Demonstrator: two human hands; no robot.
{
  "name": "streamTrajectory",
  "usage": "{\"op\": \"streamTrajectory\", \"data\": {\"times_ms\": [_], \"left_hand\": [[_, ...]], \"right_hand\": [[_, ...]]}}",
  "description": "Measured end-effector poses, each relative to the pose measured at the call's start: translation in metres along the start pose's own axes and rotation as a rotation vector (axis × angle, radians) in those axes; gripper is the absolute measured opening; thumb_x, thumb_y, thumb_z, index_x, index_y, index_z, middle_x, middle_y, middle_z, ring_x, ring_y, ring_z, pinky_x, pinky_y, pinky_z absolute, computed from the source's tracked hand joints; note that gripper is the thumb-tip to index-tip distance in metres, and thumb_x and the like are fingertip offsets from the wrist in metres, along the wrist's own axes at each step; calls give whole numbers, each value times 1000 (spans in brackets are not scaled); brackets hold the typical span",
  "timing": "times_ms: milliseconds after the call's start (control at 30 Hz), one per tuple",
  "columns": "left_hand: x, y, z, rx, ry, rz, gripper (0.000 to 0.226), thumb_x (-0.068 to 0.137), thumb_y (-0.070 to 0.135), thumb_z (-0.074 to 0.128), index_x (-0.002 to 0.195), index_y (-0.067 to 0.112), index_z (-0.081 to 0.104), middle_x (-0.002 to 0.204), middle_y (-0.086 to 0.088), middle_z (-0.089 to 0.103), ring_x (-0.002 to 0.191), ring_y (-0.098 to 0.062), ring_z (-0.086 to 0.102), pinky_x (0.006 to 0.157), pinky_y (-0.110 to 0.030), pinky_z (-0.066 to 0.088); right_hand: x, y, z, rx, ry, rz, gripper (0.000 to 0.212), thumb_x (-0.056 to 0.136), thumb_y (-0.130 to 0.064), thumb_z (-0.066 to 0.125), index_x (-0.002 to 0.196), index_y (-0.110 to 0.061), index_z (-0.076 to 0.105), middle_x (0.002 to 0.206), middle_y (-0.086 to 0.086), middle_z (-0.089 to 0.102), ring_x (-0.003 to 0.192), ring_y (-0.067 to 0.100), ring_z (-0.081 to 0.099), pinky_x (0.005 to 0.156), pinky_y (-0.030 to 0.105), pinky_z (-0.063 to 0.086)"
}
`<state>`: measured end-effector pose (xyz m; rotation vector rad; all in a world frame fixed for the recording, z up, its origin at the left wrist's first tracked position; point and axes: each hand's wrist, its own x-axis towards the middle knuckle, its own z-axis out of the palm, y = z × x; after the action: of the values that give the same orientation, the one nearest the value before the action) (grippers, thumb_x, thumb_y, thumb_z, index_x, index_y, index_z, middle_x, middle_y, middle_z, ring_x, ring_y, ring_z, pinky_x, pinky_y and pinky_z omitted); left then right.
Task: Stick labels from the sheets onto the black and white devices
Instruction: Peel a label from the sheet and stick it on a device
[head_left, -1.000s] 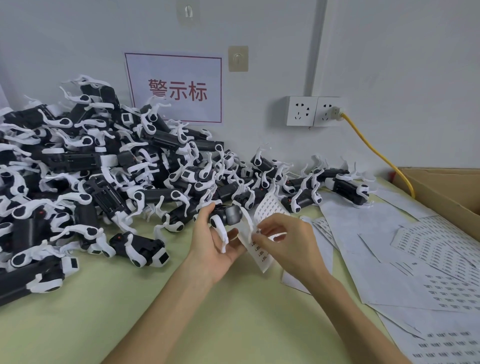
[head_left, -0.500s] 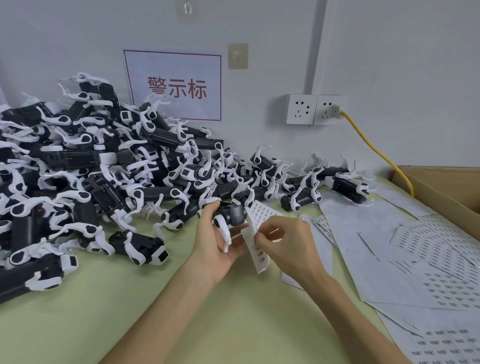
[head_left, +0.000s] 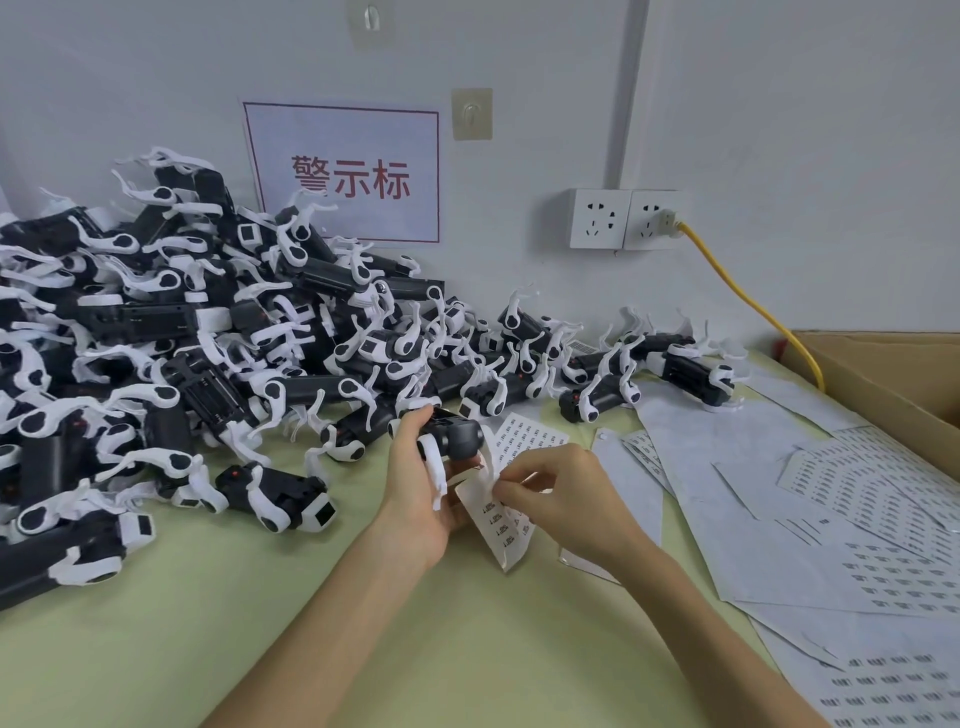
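Observation:
My left hand (head_left: 415, 499) grips a black and white device (head_left: 451, 437) over the green table, its white clip hanging down past my palm. A bent label sheet (head_left: 501, 525) curls under the device, its lower end against my left palm. My right hand (head_left: 563, 493) pinches the sheet's edge with thumb and forefinger, just right of the device. Whether a label is on my fingertips cannot be made out.
A big heap of black and white devices (head_left: 171, 332) fills the left and back of the table (head_left: 311, 623). Label sheets and backing papers (head_left: 831, 519) cover the right side. A cardboard box (head_left: 893, 379) stands at the far right, with a yellow cable (head_left: 748, 296) running to wall sockets.
The sheet has been pulled down and bent further under the device. My right hand shifted slightly along its edge; my left hand kept its grip.

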<state>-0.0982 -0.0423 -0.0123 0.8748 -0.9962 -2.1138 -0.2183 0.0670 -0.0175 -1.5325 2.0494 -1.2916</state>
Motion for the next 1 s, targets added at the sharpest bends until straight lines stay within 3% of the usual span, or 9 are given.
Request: {"op": "streamTrajectory", "data": {"times_ms": [67,267,400,500,600,733,800,900,1000], "left_hand": [[0,0,0,1,-2,-4,45,88,57,59,94,14,70,83,-13,66,74,-29,63,68,-34,54],[1,0,0,12,28,5,50,87,57,61,75,11,76,78,-12,68,68,-30,66,60,-36,58],[1,0,0,31,30,1,54,88,59,57,58,17,74,73,-9,67,58,-23,59,58,-30,46],[-2,1,2,56,57,-14,49,88,57,57,68,15,71,71,-10,66,50,-21,54,52,-27,40],[-2,1,1,16,84,-5,44,91,55,57,77,14,67,70,-9,66,52,-20,53,57,-28,36],[3,7,-4,-2,150,198,48,94,54,54,68,16,67,64,-6,59,46,-15,47,49,-25,30],[4,13,-8,-40,64,272,47,93,53,55,69,14,67,69,-10,59,54,-20,56,53,-26,41],[0,22,-13,-106,-259,157,51,90,56,54,75,10,71,82,-14,67,76,-30,66,81,-45,52],[-2,21,-13,-141,-338,81,52,86,56,57,83,7,74,89,-17,68,82,-33,69,87,-52,53]], "right_hand": [[0,-1,-1,12,-12,20,23,87,-13,73,68,-27,75,72,-15,73,68,3,69,62,12,48],[2,1,1,-21,3,23,31,88,-8,68,68,-31,70,73,-13,73,68,5,69,63,14,50],[2,5,4,-46,19,28,26,90,-5,62,71,-22,68,72,-8,72,69,12,68,66,25,55],[2,7,5,54,38,105,22,97,-7,58,78,-18,64,69,-1,74,61,17,70,60,31,60],[3,8,4,178,69,164,19,100,-9,56,83,-16,62,69,6,74,58,21,72,56,34,60],[4,7,2,182,151,148,20,100,-15,60,83,-23,66,71,4,74,58,20,73,61,39,59],[3,6,0,148,169,116,21,99,-23,63,81,-30,66,71,-1,73,57,15,72,57,33,55],[3,2,-4,113,183,52,19,98,-33,66,79,-33,67,71,-5,73,56,12,71,50,20,47],[3,2,-6,88,181,9,19,96,-36,68,78,-30,68,70,-7,72,54,11,70,49,14,42]]}}
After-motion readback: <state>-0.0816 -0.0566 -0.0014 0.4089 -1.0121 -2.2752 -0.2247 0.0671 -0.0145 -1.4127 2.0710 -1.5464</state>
